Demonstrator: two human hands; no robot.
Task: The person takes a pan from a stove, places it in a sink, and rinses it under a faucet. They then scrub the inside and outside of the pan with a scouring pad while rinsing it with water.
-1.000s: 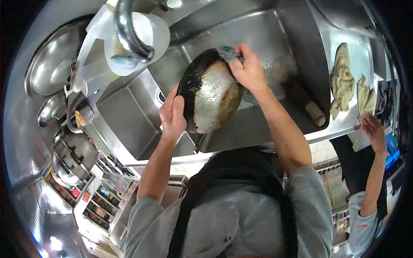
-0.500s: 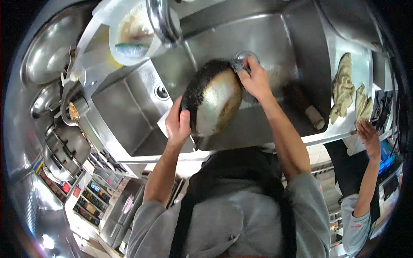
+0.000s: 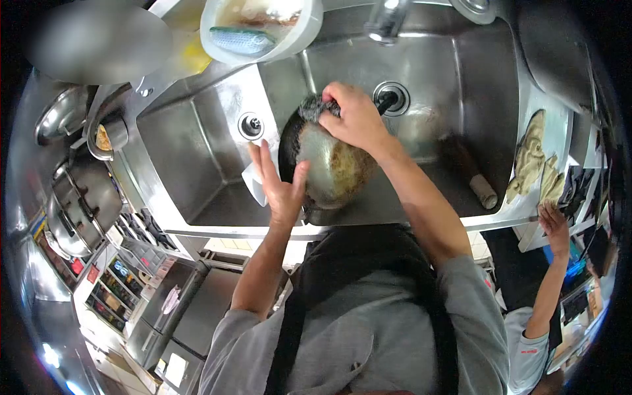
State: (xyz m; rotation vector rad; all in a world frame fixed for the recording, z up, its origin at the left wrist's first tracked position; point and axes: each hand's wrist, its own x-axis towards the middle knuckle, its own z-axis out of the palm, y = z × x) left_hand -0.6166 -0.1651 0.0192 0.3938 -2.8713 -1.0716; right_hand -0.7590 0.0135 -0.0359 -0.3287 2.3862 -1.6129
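Observation:
A blackened wok point(image 3: 332, 172) with a pale, brown-stained surface lies tilted in the large sink basin, its dark handle pointing toward the drain. My right hand point(image 3: 352, 118) is closed on a grey steel wool scrubber point(image 3: 315, 108) and presses it against the upper left edge of the wok. At the left rim is my left hand point(image 3: 282, 196), fingers stretched out and thumb apart, the thumb against the wok. A white cloth or paper point(image 3: 255, 185) shows behind the left fingers on the divider between the basins.
A white tub point(image 3: 309, 29) holding liquid and a blue-green sponge stands beyond the basins, near the faucet point(image 3: 383, 23). A dark brush-like tool point(image 3: 484, 191) lies in the basin's right side. Crumpled cloths point(image 3: 526, 158) rest on the right ledge, where another person's hand point(image 3: 554, 227) reaches.
The wok has been lowered and turned, bringing its handle into view by the drain. My right hand has shifted left with the steel wool. My left fingers have opened from their grip on the rim.

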